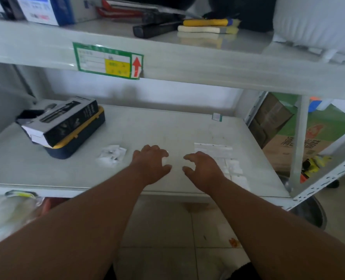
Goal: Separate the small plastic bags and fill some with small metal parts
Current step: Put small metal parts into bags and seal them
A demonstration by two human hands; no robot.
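On middle shelf point(167, 126), far left: black carton point(60, 120) lying atop yellow-and-navy case point(80, 138). Right of that, small heap of filled bags point(112, 155), dark metal bits showing through. Your left hand point(150, 164) next, fingers spread and slightly bent, over shelf surface; something white at its fingertips, too blurred to tell if pinched. Your right hand point(202, 169) just beside it, fingers clawed loosely, gripping nothing visible. Right of your hands: strip of empty plastic bags point(226, 158) lying flat, partly under right wrist.
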